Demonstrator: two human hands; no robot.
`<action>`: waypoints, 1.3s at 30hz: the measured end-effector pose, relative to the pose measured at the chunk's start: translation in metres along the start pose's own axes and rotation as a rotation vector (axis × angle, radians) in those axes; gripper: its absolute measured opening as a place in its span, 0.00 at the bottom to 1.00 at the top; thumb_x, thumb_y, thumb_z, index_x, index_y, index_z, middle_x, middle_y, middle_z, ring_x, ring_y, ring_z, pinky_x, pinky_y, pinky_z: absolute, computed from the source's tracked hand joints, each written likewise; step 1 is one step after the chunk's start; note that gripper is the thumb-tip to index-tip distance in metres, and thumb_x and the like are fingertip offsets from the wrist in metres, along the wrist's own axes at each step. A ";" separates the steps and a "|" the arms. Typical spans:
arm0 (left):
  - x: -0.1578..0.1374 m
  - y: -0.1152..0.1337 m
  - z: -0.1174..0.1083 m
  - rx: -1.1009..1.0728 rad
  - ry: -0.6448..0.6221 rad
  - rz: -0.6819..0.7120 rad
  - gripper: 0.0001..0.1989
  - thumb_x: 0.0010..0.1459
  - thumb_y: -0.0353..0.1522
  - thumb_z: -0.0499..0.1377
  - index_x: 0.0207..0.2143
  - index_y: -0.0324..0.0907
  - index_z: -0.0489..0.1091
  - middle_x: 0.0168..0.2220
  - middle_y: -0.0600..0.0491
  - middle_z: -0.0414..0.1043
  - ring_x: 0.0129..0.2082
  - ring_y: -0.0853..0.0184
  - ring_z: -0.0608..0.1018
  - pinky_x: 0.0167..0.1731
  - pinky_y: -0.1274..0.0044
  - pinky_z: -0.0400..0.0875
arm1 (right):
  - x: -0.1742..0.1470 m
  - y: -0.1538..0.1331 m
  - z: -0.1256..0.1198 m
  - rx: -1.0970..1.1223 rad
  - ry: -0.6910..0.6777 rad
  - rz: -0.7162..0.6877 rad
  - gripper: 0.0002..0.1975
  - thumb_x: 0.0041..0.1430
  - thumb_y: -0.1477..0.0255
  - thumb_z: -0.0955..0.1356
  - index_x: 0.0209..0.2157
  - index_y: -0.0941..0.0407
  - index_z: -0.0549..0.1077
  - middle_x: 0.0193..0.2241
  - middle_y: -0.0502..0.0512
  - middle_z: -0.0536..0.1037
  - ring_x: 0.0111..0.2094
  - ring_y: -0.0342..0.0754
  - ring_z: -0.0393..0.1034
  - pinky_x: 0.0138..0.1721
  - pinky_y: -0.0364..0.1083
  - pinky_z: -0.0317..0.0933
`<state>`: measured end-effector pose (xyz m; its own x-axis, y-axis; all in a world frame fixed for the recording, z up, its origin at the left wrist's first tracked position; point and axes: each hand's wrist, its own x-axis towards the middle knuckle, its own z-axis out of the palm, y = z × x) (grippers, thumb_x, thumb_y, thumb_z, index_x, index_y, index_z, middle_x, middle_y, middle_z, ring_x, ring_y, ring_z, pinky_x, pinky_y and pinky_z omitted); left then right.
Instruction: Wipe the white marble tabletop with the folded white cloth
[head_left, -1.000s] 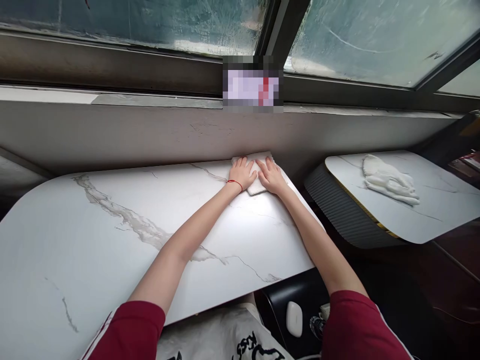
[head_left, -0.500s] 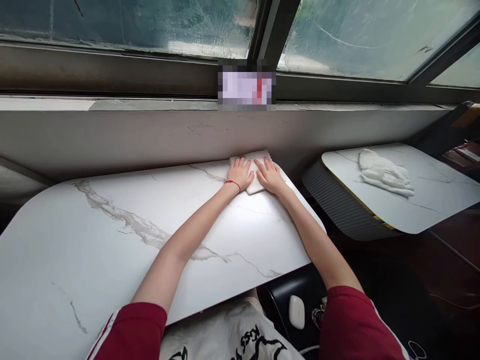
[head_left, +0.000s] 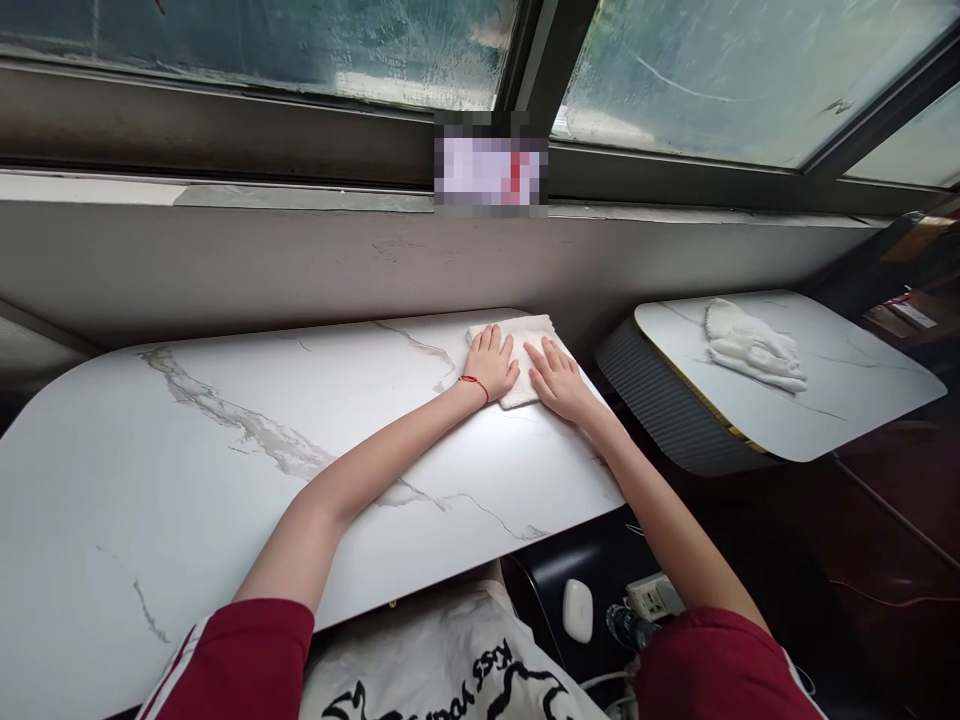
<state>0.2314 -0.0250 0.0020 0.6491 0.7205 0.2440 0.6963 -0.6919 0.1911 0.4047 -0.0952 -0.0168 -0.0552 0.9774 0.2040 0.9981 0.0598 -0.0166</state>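
Note:
A folded white cloth lies flat near the far right corner of the white marbled tabletop. Both palms press down on it. My left hand, with a red string bracelet at the wrist, rests on the cloth's left part with fingers stretched out. On its right part my right hand lies flat, fingers a little apart. Neither hand grips the cloth; they only cover part of it.
To the right stands a second marbled table bearing a crumpled white cloth. A wall and windows border the far side. Below the near edge are a white case, a bottle and a power strip.
Both hands and the cloth under them have slid slightly right and toward me across the tabletop. The view has shifted a little, so more of the power strip and bottle shows.

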 end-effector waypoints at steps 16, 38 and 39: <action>-0.097 0.109 0.000 0.058 -0.071 0.141 0.29 0.66 0.32 0.51 0.64 0.21 0.61 0.67 0.26 0.57 0.69 0.44 0.61 0.64 0.57 0.62 | -0.168 -0.030 -0.039 0.313 0.112 0.227 0.25 0.71 0.59 0.55 0.64 0.49 0.65 0.69 0.62 0.59 0.70 0.61 0.54 0.65 0.65 0.57; -0.142 -0.047 -0.050 -0.025 -0.055 0.229 0.35 0.69 0.47 0.49 0.71 0.36 0.54 0.72 0.37 0.50 0.72 0.50 0.54 0.68 0.57 0.52 | -0.064 -0.105 -0.026 0.192 -0.066 -0.104 0.33 0.71 0.55 0.58 0.73 0.46 0.48 0.75 0.64 0.38 0.73 0.74 0.33 0.65 0.75 0.45; -0.139 -0.050 -0.049 -0.020 -0.055 0.213 0.35 0.69 0.47 0.49 0.71 0.36 0.54 0.72 0.37 0.49 0.73 0.50 0.53 0.69 0.57 0.51 | -0.055 -0.104 -0.025 0.196 -0.080 -0.112 0.34 0.71 0.54 0.58 0.73 0.46 0.48 0.74 0.65 0.38 0.73 0.74 0.33 0.65 0.74 0.45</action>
<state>0.0908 -0.0925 0.0054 0.7971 0.5588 0.2290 0.5356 -0.8293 0.1594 0.3046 -0.1599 -0.0016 -0.1752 0.9750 0.1368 0.9613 0.1994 -0.1900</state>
